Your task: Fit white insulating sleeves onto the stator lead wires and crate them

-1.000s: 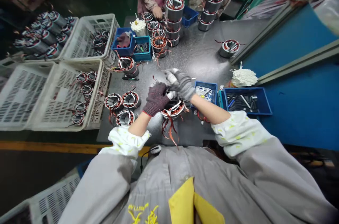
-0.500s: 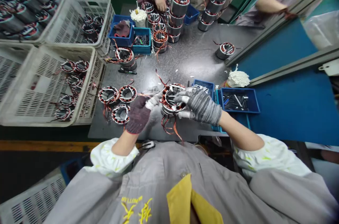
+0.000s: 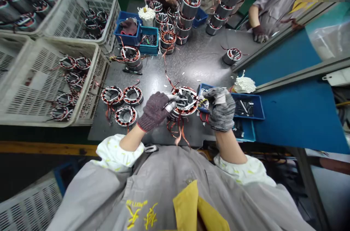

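Observation:
A wound motor stator (image 3: 185, 110) with copper windings, white slot strips and loose copper leads stands upright in front of me. My left hand (image 3: 156, 110), in a maroon knit glove with white-wrapped fingertips, grips its left rim between thumb and finger. My right hand (image 3: 222, 110), in a grey knit glove, is closed just right of the stator. A thin yellow piece and a red loop show by its fingers; whether they are wire or a tool I cannot tell. Left of my left hand stand three more stators, one of them a nearer stator (image 3: 125, 116).
Crates (image 3: 95, 74) of stators stand at left. Blue bins (image 3: 263, 111) of dark strips and a white bundle of thin sticks (image 3: 244, 84) are at right. Across the table (image 3: 191, 56), co-workers handle stacked stators (image 3: 183, 23). A black pen (image 3: 132, 72) lies beyond the three stators.
My right hand has left the stator's top and moved right, its fingers now closed. My left hand has moved right onto the rim. A co-worker's gloved hand at far right now rests near the table edge.

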The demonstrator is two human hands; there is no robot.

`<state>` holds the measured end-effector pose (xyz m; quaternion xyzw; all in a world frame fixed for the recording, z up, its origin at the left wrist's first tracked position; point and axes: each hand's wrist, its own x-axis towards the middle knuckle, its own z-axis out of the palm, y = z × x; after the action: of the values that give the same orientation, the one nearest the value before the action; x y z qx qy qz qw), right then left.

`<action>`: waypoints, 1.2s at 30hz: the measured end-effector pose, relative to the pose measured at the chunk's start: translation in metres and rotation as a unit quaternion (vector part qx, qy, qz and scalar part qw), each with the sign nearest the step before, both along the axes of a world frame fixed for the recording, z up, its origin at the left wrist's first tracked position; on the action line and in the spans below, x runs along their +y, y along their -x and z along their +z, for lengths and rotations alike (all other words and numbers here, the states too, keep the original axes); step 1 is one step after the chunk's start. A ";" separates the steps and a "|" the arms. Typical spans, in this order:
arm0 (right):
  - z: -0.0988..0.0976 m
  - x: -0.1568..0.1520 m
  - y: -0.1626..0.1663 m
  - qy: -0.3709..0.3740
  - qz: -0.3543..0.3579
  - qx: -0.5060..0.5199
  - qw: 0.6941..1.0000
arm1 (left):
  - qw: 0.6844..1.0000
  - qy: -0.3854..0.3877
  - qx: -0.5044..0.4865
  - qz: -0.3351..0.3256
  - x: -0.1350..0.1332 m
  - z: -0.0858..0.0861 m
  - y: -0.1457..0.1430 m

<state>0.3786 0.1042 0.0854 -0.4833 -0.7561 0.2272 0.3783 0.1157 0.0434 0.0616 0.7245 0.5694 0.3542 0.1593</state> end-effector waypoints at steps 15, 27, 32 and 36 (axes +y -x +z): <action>-0.018 0.009 -0.007 0.040 0.018 0.077 0.996 | 0.993 0.036 0.019 0.114 -0.009 0.006 -0.013; 0.032 0.077 0.028 -0.114 0.241 -0.285 0.921 | 0.979 -0.002 -0.111 0.172 0.030 0.021 -0.029; 0.016 0.095 0.059 -0.065 0.364 -0.239 0.898 | 0.960 0.073 -0.200 0.179 0.017 -0.022 -0.024; -0.018 0.086 0.054 0.135 0.252 0.068 0.956 | 0.970 0.045 -0.106 0.216 0.010 -0.015 -0.035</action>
<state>0.3250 0.1897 0.0672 -0.3070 -0.7880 0.4473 0.2910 0.1507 0.0530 0.0466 0.5348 0.7075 0.4293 0.1706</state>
